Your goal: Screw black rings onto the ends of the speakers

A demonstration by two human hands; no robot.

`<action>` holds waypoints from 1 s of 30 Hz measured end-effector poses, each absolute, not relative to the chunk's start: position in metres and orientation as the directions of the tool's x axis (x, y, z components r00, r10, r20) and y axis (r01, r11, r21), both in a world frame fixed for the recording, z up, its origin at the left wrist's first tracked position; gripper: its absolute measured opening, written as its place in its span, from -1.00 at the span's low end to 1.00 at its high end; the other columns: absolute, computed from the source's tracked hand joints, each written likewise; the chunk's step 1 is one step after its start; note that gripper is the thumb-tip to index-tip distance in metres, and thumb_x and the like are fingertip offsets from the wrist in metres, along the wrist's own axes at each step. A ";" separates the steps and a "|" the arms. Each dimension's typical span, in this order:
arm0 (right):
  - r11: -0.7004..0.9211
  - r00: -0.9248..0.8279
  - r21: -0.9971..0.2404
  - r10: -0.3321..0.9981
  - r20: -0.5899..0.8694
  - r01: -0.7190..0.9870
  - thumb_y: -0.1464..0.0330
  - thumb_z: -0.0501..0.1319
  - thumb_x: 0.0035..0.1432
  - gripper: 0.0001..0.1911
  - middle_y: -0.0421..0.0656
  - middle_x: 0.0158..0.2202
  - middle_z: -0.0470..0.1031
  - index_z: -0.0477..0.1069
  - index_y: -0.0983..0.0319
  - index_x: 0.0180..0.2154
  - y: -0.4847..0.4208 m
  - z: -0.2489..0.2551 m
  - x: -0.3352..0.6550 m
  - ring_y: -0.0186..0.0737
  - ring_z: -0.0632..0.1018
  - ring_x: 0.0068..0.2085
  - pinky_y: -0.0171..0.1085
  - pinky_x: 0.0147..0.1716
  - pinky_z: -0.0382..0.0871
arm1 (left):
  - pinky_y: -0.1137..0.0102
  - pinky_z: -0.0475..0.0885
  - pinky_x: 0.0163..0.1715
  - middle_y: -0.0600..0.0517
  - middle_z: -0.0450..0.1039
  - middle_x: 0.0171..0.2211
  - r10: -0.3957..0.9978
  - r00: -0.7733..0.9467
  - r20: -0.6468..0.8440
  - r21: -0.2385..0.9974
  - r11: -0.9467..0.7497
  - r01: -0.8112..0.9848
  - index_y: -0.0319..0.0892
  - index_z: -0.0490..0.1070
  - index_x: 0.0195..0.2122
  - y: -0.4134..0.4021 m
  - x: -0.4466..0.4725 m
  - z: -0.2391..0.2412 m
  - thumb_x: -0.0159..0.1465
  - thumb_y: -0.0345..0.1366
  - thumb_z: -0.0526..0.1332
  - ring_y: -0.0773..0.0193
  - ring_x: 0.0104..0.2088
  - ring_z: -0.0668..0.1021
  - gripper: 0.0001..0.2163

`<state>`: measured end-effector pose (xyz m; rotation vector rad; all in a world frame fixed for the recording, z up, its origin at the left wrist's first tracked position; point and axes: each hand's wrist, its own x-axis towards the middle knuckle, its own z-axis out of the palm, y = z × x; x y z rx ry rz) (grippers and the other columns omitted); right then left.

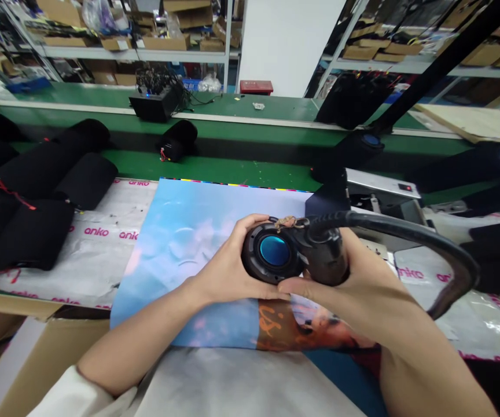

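My left hand (228,269) is wrapped round a black cylindrical speaker (252,263), whose round end with a shiny blue disc faces up towards me. In my right hand (358,295) is a black electric screwdriver (326,258); its thick cable curves away to the right, and a ring with a bit of cord hangs at its top. The screwdriver stands close beside the speaker's rim, its tip hidden below. My right thumb reaches across to the speaker's near side. Beneath both hands lies a printed poster sheet (158,260), light blue with an orange-brown picture.
Several black fabric-covered cylinders (87,179) with red wires lie at the left, and more at the right. A metal device (384,188) stands right of the poster. A black box (157,101) with tangled leads sits at the back. An open carton (67,336) is at lower left.
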<state>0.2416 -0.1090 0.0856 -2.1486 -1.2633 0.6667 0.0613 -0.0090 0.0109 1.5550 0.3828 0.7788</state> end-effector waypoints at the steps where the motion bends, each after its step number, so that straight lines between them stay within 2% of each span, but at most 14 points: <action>1: -0.436 0.445 -0.644 0.881 -0.162 0.628 -0.07 0.49 -0.36 -0.36 -0.18 -0.39 0.56 0.53 0.10 -0.22 -0.108 0.088 0.243 -0.05 0.53 -0.36 -0.10 -0.33 0.49 | -0.07 0.42 0.36 -0.20 0.38 0.31 0.655 0.713 0.250 0.968 -0.152 -0.200 -0.08 0.14 0.29 -0.009 0.061 0.010 -0.04 -0.11 0.69 -0.15 0.33 0.49 -0.03; 5: -0.460 0.446 -0.569 0.878 -0.177 0.682 -0.08 0.49 -0.39 -0.37 -0.18 -0.47 0.50 0.46 0.14 -0.31 -0.102 0.096 0.246 -0.14 0.46 -0.44 -0.25 -0.49 0.33 | -0.09 0.39 0.37 -0.20 0.36 0.34 0.655 0.711 0.254 0.967 -0.149 -0.208 -0.06 0.16 0.29 -0.009 0.062 0.010 -0.05 -0.10 0.68 -0.18 0.35 0.47 -0.03; 8: -0.381 0.384 -0.613 0.914 -0.133 0.693 -0.01 0.50 -0.28 -0.41 -0.21 -0.49 0.47 0.45 0.13 -0.23 -0.103 0.095 0.243 -0.21 0.41 -0.49 -0.31 -0.55 0.25 | -0.07 0.41 0.36 -0.18 0.39 0.32 0.668 0.690 0.280 0.958 -0.155 -0.239 -0.06 0.17 0.27 -0.011 0.064 0.010 -0.02 -0.13 0.67 -0.17 0.34 0.49 -0.08; 12: -0.278 0.363 -0.729 0.931 -0.044 0.625 0.02 0.49 -0.09 -0.38 -0.21 -0.23 0.61 0.48 0.04 0.01 -0.113 0.078 0.239 -0.13 0.60 -0.29 -0.27 -0.38 0.48 | 0.01 0.46 0.33 -0.17 0.43 0.28 0.660 0.666 0.348 0.935 -0.196 -0.295 -0.07 0.16 0.25 -0.013 0.065 0.009 0.06 -0.17 0.63 -0.09 0.29 0.54 -0.16; 16: -0.286 0.445 -0.833 0.894 -0.054 0.473 0.01 0.57 -0.18 -0.21 -0.17 -0.02 0.63 0.48 0.02 0.11 -0.118 0.065 0.237 0.03 0.66 -0.01 -0.11 -0.09 0.66 | 0.03 0.47 0.32 -0.18 0.41 0.28 0.648 0.668 0.366 0.930 -0.258 -0.260 -0.07 0.17 0.29 -0.010 0.062 0.004 -0.03 -0.11 0.69 -0.10 0.29 0.54 -0.04; 20: -0.285 0.422 -0.898 0.898 -0.127 0.335 0.01 0.62 -0.28 -0.17 -0.07 -0.03 0.64 0.50 0.10 0.05 -0.116 0.063 0.232 0.11 0.67 0.00 -0.01 -0.02 0.68 | 0.02 0.47 0.32 -0.20 0.38 0.33 0.623 0.658 0.424 0.906 -0.285 -0.314 -0.03 0.18 0.37 -0.006 0.060 -0.003 -0.19 0.03 0.72 -0.17 0.31 0.52 0.14; 22: -0.269 0.407 -0.924 0.902 -0.143 0.272 0.04 0.63 -0.27 -0.15 -0.08 0.02 0.63 0.50 0.09 0.09 -0.116 0.062 0.231 0.11 0.67 0.03 -0.01 0.02 0.67 | 0.01 0.44 0.36 -0.19 0.37 0.35 0.628 0.629 0.459 0.888 -0.317 -0.332 -0.02 0.24 0.37 -0.007 0.061 -0.005 -0.24 0.08 0.71 -0.20 0.33 0.50 0.15; 24: -0.265 0.385 -0.933 0.909 -0.157 0.245 0.06 0.64 -0.23 -0.13 -0.10 0.10 0.61 0.49 0.05 0.15 -0.117 0.058 0.232 0.10 0.66 0.07 -0.03 0.04 0.67 | 0.03 0.43 0.37 -0.17 0.42 0.33 0.642 0.607 0.468 0.884 -0.332 -0.330 -0.02 0.30 0.33 -0.009 0.063 -0.003 -0.22 0.09 0.70 -0.18 0.33 0.52 0.08; 28: -0.147 0.276 -0.969 0.957 -0.089 0.197 0.06 0.63 -0.14 -0.19 -0.14 0.14 0.59 0.51 0.04 0.16 -0.118 0.053 0.240 0.05 0.63 0.15 -0.10 0.12 0.63 | 0.14 0.50 0.30 -0.12 0.50 0.25 0.656 0.599 0.460 0.887 -0.377 -0.268 -0.04 0.30 0.26 -0.018 0.063 0.008 0.05 -0.08 0.66 0.00 0.28 0.58 -0.18; 30: -0.085 0.279 -0.982 0.960 -0.034 0.170 0.04 0.64 -0.12 -0.25 -0.11 0.09 0.61 0.52 0.08 0.09 -0.121 0.059 0.246 0.00 0.67 0.05 -0.14 0.03 0.65 | 0.21 0.54 0.23 -0.11 0.52 0.22 0.670 0.591 0.450 0.885 -0.425 -0.191 -0.07 0.30 0.25 -0.022 0.062 0.013 0.09 -0.15 0.64 0.06 0.23 0.61 -0.23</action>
